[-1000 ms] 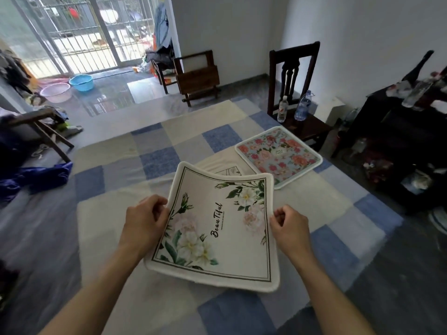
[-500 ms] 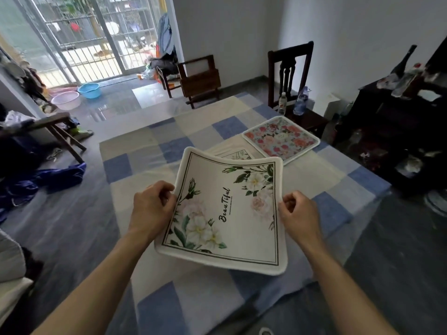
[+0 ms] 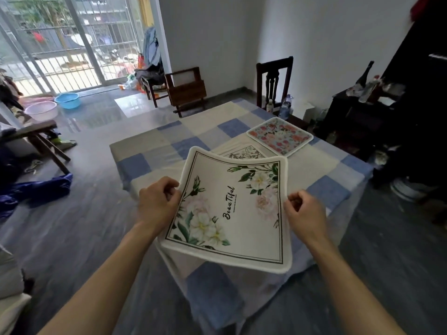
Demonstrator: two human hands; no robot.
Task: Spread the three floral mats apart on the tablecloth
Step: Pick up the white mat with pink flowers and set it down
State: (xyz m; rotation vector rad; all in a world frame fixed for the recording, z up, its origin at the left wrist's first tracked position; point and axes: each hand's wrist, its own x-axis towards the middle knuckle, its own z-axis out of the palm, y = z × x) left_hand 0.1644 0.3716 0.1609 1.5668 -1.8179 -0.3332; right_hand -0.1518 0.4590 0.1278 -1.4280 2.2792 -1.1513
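Observation:
A white floral mat (image 3: pixel 232 211) with a dark border and the word "BeauTiful" is held up above the near end of the blue-and-cream checked tablecloth (image 3: pixel 169 151). My left hand (image 3: pixel 157 204) grips its left edge and my right hand (image 3: pixel 303 213) grips its right edge. The mat bows between them. Behind it a second pale mat (image 3: pixel 244 153) lies flat, mostly hidden. A pink-and-blue rose mat (image 3: pixel 280 135) lies flat at the far right of the cloth, touching the pale one's corner.
A dark wooden chair (image 3: pixel 274 78) with bottles (image 3: pixel 285 108) on its seat stands behind the table's far right. A dark cabinet (image 3: pixel 367 112) is at the right. Basins (image 3: pixel 67 100), a bench (image 3: pixel 31 139) and blue cloth (image 3: pixel 41 188) are on the floor at left.
The view has pulled back from the table and shifted left. The held mat has come nearer to me, now over the table's near edge, still gripped by both hands.

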